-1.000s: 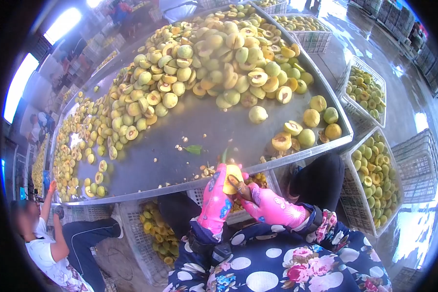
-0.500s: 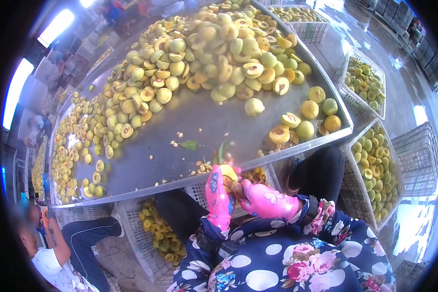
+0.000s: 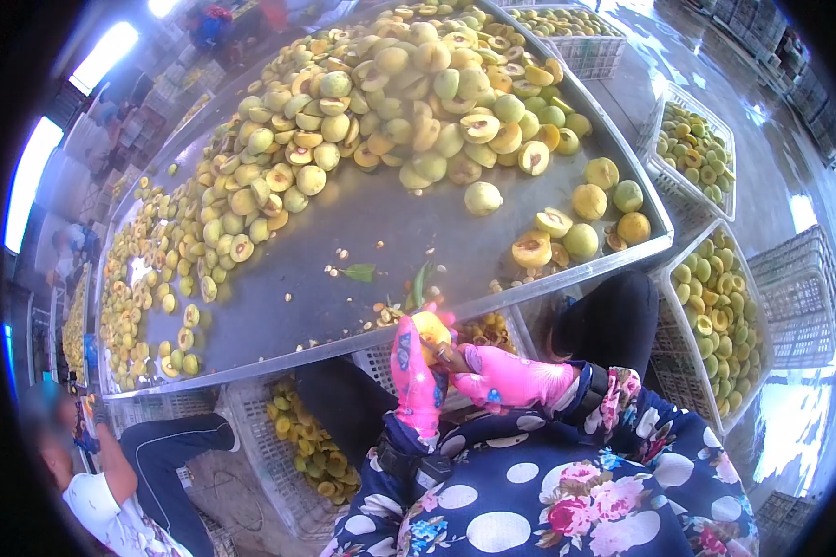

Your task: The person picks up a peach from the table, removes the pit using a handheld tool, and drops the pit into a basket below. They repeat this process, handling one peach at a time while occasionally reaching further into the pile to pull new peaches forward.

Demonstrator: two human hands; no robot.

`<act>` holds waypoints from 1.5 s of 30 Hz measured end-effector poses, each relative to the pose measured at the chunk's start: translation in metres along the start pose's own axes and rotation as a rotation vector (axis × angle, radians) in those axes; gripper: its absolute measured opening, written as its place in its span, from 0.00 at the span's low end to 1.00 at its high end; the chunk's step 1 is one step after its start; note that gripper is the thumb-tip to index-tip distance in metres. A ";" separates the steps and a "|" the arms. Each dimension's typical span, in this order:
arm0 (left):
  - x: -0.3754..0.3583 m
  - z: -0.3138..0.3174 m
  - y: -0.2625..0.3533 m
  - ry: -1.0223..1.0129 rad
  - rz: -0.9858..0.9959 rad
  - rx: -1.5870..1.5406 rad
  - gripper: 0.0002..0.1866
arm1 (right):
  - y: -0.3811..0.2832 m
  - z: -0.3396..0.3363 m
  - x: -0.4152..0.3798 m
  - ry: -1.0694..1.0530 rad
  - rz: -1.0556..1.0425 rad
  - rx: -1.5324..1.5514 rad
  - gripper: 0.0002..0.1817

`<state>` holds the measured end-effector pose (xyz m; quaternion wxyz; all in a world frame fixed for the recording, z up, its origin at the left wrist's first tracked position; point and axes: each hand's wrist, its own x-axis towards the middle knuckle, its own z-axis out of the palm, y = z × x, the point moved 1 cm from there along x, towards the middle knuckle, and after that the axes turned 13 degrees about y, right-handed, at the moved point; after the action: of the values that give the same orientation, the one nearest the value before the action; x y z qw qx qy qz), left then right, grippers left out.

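Both of my hands wear pink patterned gloves and meet at the near edge of the metal table (image 3: pixel 344 218). My left hand (image 3: pixel 418 371) is wrapped round a yellow fruit piece (image 3: pixel 431 327). Against that fruit, my right hand (image 3: pixel 506 376) grips a small brownish tool (image 3: pixel 450 357), whose working end is hard to make out. Just beyond the fingers lie a green leaf (image 3: pixel 420 283) and scattered pits (image 3: pixel 385 317). A large heap of green-yellow fruit halves (image 3: pixel 334 121) covers the far part of the table.
Crates of fruit stand on the right (image 3: pixel 715 325), farther back (image 3: pixel 692 153) and below the table (image 3: pixel 311 446). An empty-looking crate (image 3: pixel 794 288) is at the far right. A co-worker (image 3: pixel 111 483) sits at the lower left. My knees are under the table edge.
My right hand has turned a little at the fruit, and the fruit in my left hand is tilted differently. The co-worker's hands have shifted slightly.
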<state>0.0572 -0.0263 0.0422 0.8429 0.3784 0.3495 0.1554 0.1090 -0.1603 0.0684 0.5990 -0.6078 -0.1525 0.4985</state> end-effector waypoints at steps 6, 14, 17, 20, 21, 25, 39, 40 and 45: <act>0.003 -0.004 -0.002 -0.065 0.104 -0.024 0.28 | 0.002 0.013 0.000 -0.190 0.272 0.479 0.15; -0.002 -0.010 0.040 0.158 0.069 -0.167 0.28 | 0.002 0.005 -0.014 -0.280 0.135 0.653 0.11; -0.003 -0.083 0.099 0.276 0.520 0.291 0.23 | 0.028 -0.004 -0.002 -0.069 0.273 0.051 0.13; -0.013 -0.156 0.152 0.563 1.017 1.629 0.21 | 0.049 -0.014 -0.004 -0.019 0.207 -0.462 0.14; -0.007 -0.157 0.157 0.521 1.024 1.645 0.21 | 0.056 -0.014 -0.005 -0.010 0.231 -0.388 0.14; 0.021 -0.073 0.156 0.186 0.647 1.134 0.26 | 0.051 -0.016 -0.007 0.029 0.203 -0.251 0.14; 0.165 0.163 -0.006 -0.478 0.544 1.278 0.29 | 0.053 -0.055 -0.044 0.192 0.158 0.195 0.12; 0.162 0.153 0.000 -0.531 0.293 0.988 0.27 | 0.050 -0.054 -0.047 0.203 0.151 0.265 0.13; 0.102 0.100 0.040 -0.440 -0.348 0.158 0.23 | 0.013 -0.057 -0.050 0.248 0.029 0.146 0.16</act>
<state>0.2003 0.0006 0.0711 0.8804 0.4018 0.2287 -0.1052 0.1260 -0.2353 0.0659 0.6484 -0.6218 -0.0318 0.4382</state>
